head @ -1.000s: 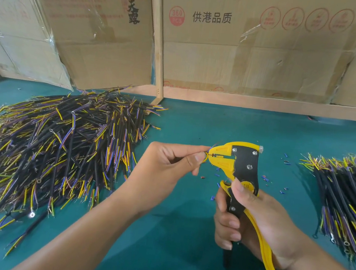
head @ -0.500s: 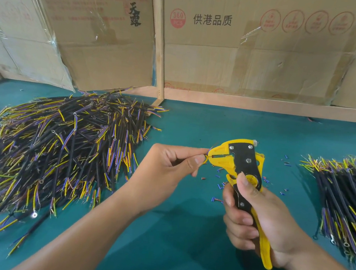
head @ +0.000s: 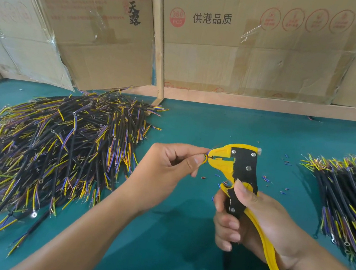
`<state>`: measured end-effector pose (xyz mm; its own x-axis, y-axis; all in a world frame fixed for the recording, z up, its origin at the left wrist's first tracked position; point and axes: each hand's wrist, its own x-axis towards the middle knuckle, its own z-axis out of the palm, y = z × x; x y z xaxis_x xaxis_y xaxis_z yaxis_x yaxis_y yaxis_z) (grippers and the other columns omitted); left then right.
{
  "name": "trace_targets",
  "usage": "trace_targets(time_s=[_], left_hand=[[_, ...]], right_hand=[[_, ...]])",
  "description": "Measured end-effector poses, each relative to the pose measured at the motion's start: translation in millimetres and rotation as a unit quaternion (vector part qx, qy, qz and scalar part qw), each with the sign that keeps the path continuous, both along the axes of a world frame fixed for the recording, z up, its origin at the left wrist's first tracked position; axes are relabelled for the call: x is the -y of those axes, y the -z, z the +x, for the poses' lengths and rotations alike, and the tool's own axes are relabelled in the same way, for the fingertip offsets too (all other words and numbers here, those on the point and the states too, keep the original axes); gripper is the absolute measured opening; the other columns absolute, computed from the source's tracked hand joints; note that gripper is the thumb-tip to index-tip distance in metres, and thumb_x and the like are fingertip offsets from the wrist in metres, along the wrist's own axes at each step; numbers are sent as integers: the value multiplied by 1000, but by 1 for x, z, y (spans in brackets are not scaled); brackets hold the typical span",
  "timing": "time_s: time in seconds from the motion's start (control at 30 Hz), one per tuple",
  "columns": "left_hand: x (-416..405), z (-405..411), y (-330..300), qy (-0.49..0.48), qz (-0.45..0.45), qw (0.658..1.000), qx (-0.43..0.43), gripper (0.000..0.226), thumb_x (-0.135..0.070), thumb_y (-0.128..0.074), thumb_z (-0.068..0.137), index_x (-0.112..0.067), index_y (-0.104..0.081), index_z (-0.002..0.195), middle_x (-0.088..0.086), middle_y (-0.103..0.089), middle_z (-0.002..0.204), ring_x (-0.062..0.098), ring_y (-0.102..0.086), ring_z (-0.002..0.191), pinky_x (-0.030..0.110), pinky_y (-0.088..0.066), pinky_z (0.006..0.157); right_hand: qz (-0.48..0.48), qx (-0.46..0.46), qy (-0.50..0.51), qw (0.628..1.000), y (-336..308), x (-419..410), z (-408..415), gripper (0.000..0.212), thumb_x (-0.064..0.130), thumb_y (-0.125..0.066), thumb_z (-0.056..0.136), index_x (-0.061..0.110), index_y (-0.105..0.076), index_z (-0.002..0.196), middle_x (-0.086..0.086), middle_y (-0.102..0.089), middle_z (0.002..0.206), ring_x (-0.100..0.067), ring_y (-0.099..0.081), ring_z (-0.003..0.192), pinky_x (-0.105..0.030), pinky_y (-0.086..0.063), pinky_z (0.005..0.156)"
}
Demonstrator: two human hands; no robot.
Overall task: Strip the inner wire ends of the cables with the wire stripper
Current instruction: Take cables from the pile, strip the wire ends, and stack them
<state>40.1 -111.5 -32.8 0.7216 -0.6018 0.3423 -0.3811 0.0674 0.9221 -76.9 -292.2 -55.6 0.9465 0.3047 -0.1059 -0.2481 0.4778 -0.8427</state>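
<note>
Right now the wire stripper [head: 237, 176] is being held upright above the green table [head: 206, 124], a little right of the middle, with its yellow nose pointing left. The right hand [head: 249, 221] is wrapping round its handles: the thumb is lying across the black body just under the yellow joint, and the other fingers are curling round the front handle, while the long yellow handle is sticking out below the palm toward the wrist. The handles are looking spread rather than squeezed together.

At the tip of the nose, a thin wire end [head: 207, 157] is sitting in the mouth of the tool, showing a bit of yellow and blue. The left hand [head: 169, 167] is pinching it between thumb and forefinger right against the nose, the remaining fingers folding loosely under. The rest of that cable is hiding behind the hand, so I cannot tell how it runs.

Small snipped bits of coloured sleeve [head: 265, 179] are lying scattered on the table around and behind the tool. Further left, a big loose heap of cables [head: 49, 154], black with yellow, blue and purple ends, is spreading over the table. Well off to the right, a tidier bundle of cables [head: 346, 201] is lying with its ends fanning toward the back. Behind everything, flattened cardboard boxes [head: 258, 55] are leaning along a wooden frame [head: 160, 45].
</note>
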Motion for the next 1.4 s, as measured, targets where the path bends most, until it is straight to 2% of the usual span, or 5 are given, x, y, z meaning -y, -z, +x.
trace_targets(time_s=[0.23,0.5,0.83,1.17,1.4], left_hand=[[1,-1,0,23,-36,998,-36,6,-19,-63,92,-14,-62,89,-3,-59,65,14,-44,63,27,-31,59],[-1,0,-3,35,-40,997,-51,5,-18,-62,93,-16,-64,88,-1,-58,65,26,-36,67,46,-21,62],[0,-2,0,40,-49,996,-60,9,-19,-62,94,-20,-66,86,-1,-57,66,23,-34,65,28,-28,57],[-1,-1,-2,27,-49,997,-57,9,-19,-62,94,-20,-66,86,0,-57,66,42,-29,65,48,-19,63],[-1,-1,-1,25,-33,999,-31,6,-19,-62,93,-19,-64,87,-3,-59,67,20,-41,68,41,-29,66]], right_hand=[[-4,0,-5,1000,1,2,0,58,54,-82,75,0,-67,90,-10,-40,63,-23,-43,53,-40,-45,57],[11,13,-20,1000,1,2,1,55,54,-79,80,2,-65,89,-11,-42,66,-24,-44,56,-42,-47,62],[-21,8,2,1000,1,-1,-1,58,56,-82,75,2,-62,82,-9,-37,61,-22,-40,50,-38,-44,55],[-33,-8,52,998,-6,-8,-3,62,63,-85,63,11,-52,68,-3,-30,55,-14,-28,40,-24,-34,44],[-50,-10,68,996,-11,-6,-4,63,66,-82,64,13,-49,66,-1,-28,52,-12,-24,37,-20,-32,41]])
